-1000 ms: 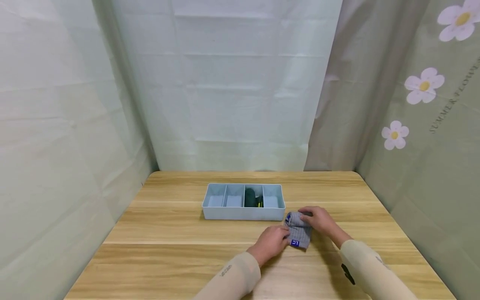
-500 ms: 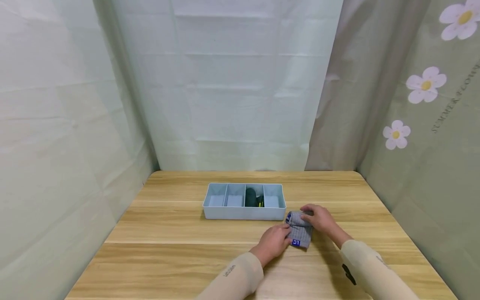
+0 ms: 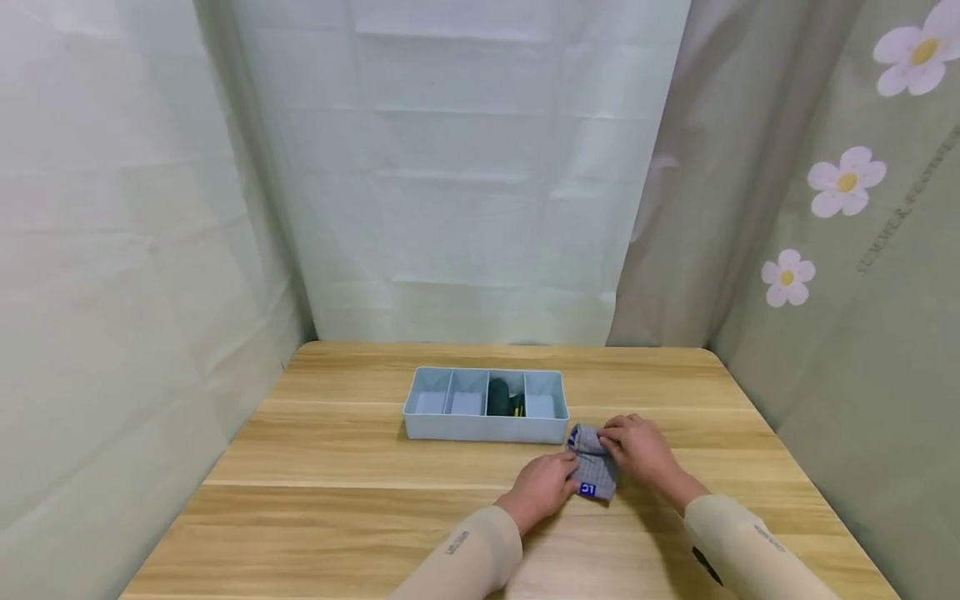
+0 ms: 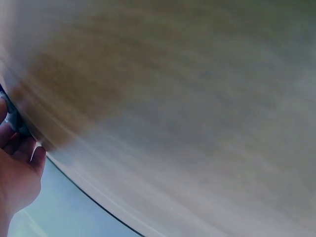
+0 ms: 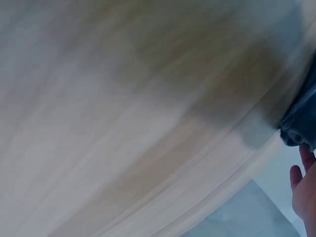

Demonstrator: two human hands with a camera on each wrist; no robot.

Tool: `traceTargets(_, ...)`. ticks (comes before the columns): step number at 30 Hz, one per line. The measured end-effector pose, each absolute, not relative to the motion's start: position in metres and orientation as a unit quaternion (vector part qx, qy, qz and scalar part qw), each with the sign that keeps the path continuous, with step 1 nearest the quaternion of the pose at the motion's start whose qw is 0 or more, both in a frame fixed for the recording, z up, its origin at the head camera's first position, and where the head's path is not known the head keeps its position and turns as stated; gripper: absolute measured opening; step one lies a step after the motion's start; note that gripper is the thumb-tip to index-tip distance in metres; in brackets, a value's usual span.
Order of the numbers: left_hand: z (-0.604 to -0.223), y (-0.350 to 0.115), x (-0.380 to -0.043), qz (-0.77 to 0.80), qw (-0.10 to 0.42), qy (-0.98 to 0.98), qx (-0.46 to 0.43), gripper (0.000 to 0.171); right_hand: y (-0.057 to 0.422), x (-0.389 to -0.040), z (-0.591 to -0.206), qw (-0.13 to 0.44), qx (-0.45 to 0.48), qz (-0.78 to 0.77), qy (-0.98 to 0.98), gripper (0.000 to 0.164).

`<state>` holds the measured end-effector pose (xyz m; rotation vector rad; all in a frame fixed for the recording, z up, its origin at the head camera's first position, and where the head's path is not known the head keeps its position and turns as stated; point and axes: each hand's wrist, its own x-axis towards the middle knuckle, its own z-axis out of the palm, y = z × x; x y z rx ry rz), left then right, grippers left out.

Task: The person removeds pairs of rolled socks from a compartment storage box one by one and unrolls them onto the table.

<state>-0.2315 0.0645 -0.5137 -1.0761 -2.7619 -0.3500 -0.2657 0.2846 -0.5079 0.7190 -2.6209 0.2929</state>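
Note:
A grey striped cloth (image 3: 596, 475) with a blue label marked LC lies on the table, its far end rolled up and its near end flat. My left hand (image 3: 542, 487) grips its left edge, thumb near the label. At the right end of the roll, my right hand (image 3: 642, 450) pinches the cloth. In the left wrist view, a little of the dark cloth (image 4: 14, 118) shows by the fingers of the left hand (image 4: 19, 173). The right wrist view has the cloth (image 5: 302, 121) at its right edge, above the fingertips of the right hand (image 5: 305, 192).
A light blue divided box (image 3: 487, 428) stands just beyond the cloth, to its left. One compartment holds a dark green item (image 3: 498, 397) and a black-and-yellow item (image 3: 517, 406). The wooden table (image 3: 315, 467) is enclosed by pale hanging sheets (image 3: 480, 200).
My right hand has shifted slightly at the roll, its fingers now closer together. The left hand keeps its hold. The cloth stays nearly in place, and the head view has tilted a little.

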Motion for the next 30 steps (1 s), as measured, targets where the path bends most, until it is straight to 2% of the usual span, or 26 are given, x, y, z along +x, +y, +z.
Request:
traceTargets(5,-0.513,0.062,-0.231,-0.119,0.067,-0.925,-0.355,0.036,0.29,-0.263,-0.514,0.161,0.264,0.144,-0.94,0.028)
traceTargets(12,-0.511,0.062,-0.231,-0.131,0.048,-0.927,-0.348,0.037,0.296,-0.274,-0.512,0.075,0.225,0.262,-0.935,0.028)
traceTargets(20,-0.512,0.063,-0.232,-0.135,0.037,-0.928,-0.345,0.037,0.296,-0.287,-0.507,-0.025,0.082,0.356,-0.931,0.031)
traceTargets(24,-0.513,0.065,-0.233,-0.139,0.039,-0.926,-0.348,0.037,0.295,-0.295,-0.503,-0.03,0.064,0.362,-0.93,0.029)
traceTargets(30,-0.51,0.065,-0.233,-0.14,0.045,-0.927,-0.344,0.036,0.292,-0.305,-0.505,0.015,0.092,0.344,-0.934,0.023)
